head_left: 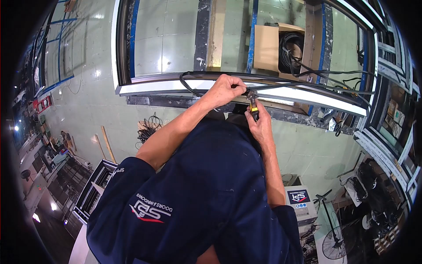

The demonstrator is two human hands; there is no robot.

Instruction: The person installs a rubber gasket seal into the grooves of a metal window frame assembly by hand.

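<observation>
A long window frame (154, 90) with a white outer face lies across the bench in front of me. Over its near side my left hand (227, 90) pinches a black rubber strip (206, 75), which loops out to the left and trails off along the frame to the right. My right hand (261, 122) is wrapped round pliers (253, 108) with black-and-yellow handles. Their metal jaws point away from me, at the strip just right of my left fingertips.
Inside the frame's outline stands an open cardboard box (266, 46) with a coil of black strip (291, 50). A tangle of black strip (150, 128) lies to the left. Stacked frame profiles (387, 154) line the right. Behind on the right are a labelled box (301, 204) and a fan (335, 242).
</observation>
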